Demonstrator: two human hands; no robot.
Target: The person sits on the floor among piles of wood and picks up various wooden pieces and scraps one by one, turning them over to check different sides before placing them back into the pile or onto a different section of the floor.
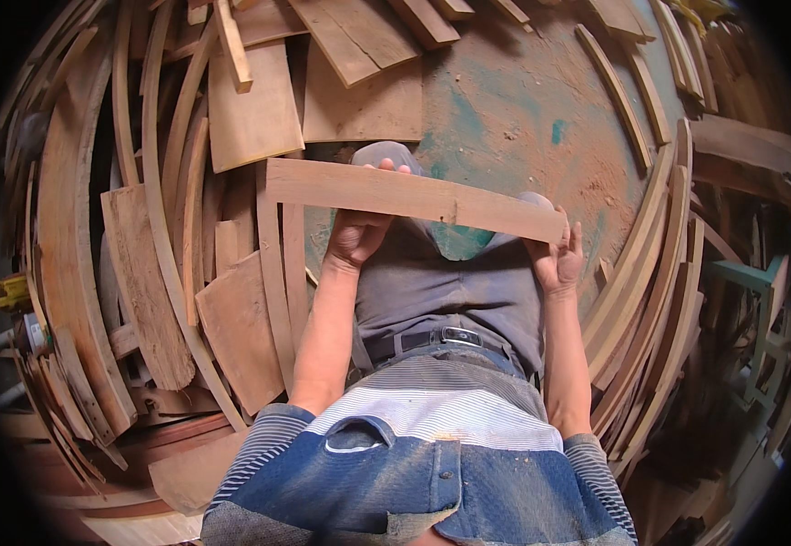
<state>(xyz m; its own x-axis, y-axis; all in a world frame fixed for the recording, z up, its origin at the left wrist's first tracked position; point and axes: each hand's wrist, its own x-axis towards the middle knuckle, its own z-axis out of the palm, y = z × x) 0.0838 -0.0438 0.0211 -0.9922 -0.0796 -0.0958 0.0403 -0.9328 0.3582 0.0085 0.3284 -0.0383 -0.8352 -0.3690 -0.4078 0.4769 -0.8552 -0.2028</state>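
Observation:
Across my lap I hold a pale wooden board (405,197), long and narrow, its right end lower in the picture than its left. My left hand (364,232) grips it left of the middle, with the palm below and fingertips showing over the far edge. At the right end my right hand (555,253) has its fingers around the board, partly hidden behind it. Below the board are my grey trousers (450,291) and knees.
Long wooden strips (163,182) and planks are piled on my left. More strips (637,264) lie stacked on my right. Wide boards (250,109) rest ahead to the left. The dusty green floor (514,109) shows ahead. A green metal frame (760,282) stands at the far right.

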